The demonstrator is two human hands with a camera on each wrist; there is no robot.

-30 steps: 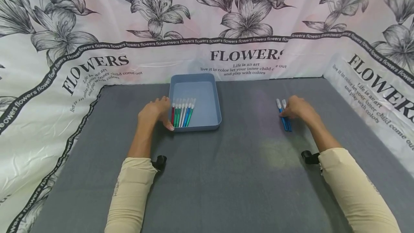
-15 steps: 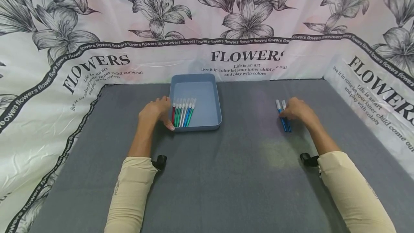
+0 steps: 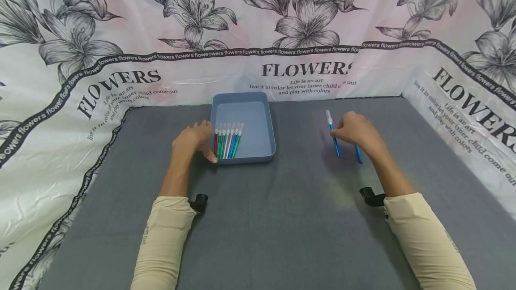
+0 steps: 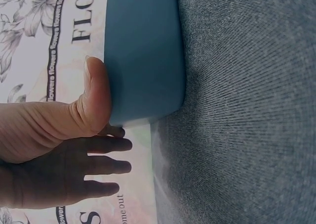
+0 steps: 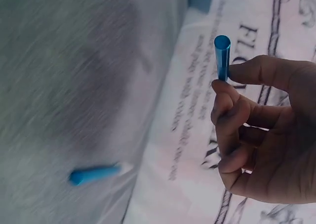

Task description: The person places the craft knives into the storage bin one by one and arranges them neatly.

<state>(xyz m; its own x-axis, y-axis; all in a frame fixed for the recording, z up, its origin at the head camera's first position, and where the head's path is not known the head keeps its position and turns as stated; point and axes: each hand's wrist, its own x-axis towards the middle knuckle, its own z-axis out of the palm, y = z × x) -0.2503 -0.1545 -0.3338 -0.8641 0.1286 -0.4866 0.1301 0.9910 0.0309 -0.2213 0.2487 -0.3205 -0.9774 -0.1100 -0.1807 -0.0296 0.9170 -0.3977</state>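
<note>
In the head view my right hand (image 3: 359, 131) pinches a blue felt-tip pen (image 3: 336, 147) with a whitish cap, tilted and held off the table. The right wrist view shows this pen (image 5: 222, 56) between thumb and fingertips, its blue end towards the camera. Another blue felt-tip pen (image 3: 359, 155) lies on the table below that hand, partly hidden. My left hand (image 3: 192, 140) rests against the left side of a blue-grey tray (image 3: 262, 159). In the left wrist view its thumb (image 4: 96, 103) touches the tray wall while the other fingers are straight.
Several felt-tip pens (image 3: 228, 142), red, green, white and blue, lie side by side at the tray's left front. Grey cloth (image 3: 274, 218) covers the table. A flower-printed sheet (image 3: 306, 70) stands along the back and sides.
My right hand has lifted one blue felt-tip pen from beside the other and moved it left, towards the tray. The left hand and tray have stayed put.
</note>
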